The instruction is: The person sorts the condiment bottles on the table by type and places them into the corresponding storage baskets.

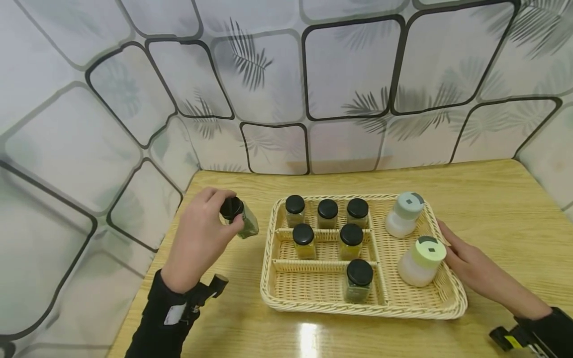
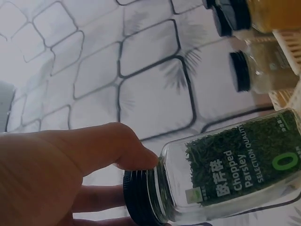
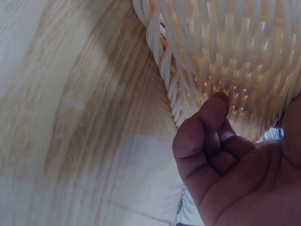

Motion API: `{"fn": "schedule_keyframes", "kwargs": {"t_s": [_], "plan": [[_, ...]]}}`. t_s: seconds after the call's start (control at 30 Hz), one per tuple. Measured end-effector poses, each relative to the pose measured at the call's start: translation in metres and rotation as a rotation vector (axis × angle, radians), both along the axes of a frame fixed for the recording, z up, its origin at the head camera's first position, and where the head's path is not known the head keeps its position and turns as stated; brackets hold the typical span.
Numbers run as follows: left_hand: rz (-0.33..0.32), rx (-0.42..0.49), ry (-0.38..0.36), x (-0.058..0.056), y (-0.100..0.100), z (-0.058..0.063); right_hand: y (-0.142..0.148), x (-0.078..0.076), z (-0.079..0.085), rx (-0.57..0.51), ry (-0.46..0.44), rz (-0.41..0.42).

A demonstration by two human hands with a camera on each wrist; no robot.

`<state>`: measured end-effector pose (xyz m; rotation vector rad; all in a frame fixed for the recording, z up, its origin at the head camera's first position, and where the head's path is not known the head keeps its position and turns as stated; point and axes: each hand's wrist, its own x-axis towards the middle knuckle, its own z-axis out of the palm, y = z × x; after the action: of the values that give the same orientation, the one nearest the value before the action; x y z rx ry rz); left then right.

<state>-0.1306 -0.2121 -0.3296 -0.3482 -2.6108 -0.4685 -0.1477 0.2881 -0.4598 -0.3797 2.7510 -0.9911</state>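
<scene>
My left hand (image 1: 201,236) grips a glass spice jar (image 1: 248,224) by its black lid, left of the wicker basket (image 1: 322,309). The jar is tilted, and in the left wrist view its label reads "Chopped Parsley" over dark green flakes. At the basket's right side is my right hand (image 1: 474,268). Its curled fingers (image 3: 211,115) hold the woven outer wall, low down in the right wrist view. Several black-lidded jars stand in the basket's left compartments, among them a greenish one (image 1: 358,282) in the front compartment and a yellow one (image 1: 304,243) in the middle row.
Two white-bodied containers stand in the basket's long right compartment, one with a grey-green lid (image 1: 409,205), the other with a pale yellow-green lid (image 1: 429,251). The wooden table (image 1: 233,318) meets a patterned curtain (image 1: 273,74) at the back and left.
</scene>
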Motion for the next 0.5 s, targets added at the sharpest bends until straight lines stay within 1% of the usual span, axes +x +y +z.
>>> {"fn": "schedule_keyframes", "kwargs": {"t_s": [0.37,0.5], "plan": [[-0.041,-0.018,0.027,0.018,0.02,0.012,-0.001,-0.001,-0.002,-0.008,-0.013,-0.001],[-0.062,-0.029,0.039,0.023,0.027,0.016,0.0,-0.003,0.0,-0.008,0.003,0.002]]}}
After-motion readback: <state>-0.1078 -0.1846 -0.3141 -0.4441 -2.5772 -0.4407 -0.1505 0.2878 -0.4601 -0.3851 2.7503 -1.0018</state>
